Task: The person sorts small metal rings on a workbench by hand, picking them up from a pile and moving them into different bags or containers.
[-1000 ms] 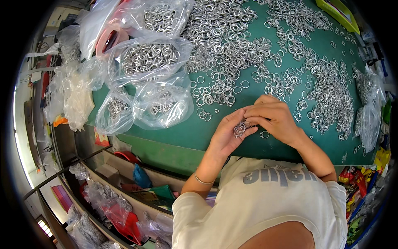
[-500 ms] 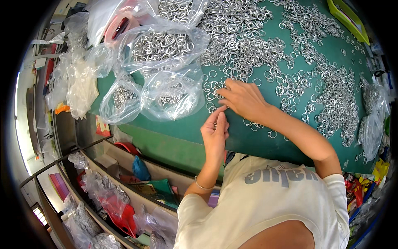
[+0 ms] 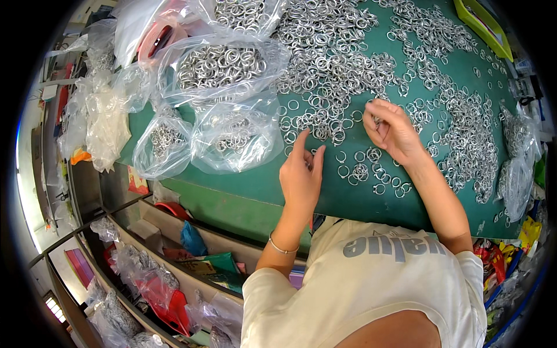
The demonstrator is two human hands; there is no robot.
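Note:
Silvery metal rings [image 3: 325,58] lie heaped and scattered over the green tabletop. My left hand [image 3: 299,177] is at the table's near side, thumb and forefinger parted and the other fingers curled. A bit of metal, seemingly a ring, shows in the gap. To its right my right hand [image 3: 395,132] is raised over the rings, fingers bent in around small metal pieces that look like rings; how many is hidden. Between and below the hands lies a small loose group of rings [image 3: 361,171].
Clear plastic bags of rings [image 3: 223,66] stand at the left; smaller bags [image 3: 235,134] sit nearer. A yellow-green tray [image 3: 486,28] is at the far right, with bagged rings [image 3: 518,168] along the right edge. Below the left edge are open compartments [image 3: 232,255] with bags and a blue bundle [image 3: 192,239].
My hands, close together before, have moved apart. The right hand went right and its fingers curled; the left thumb and forefinger parted. The group of rings beneath the right arm is now uncovered.

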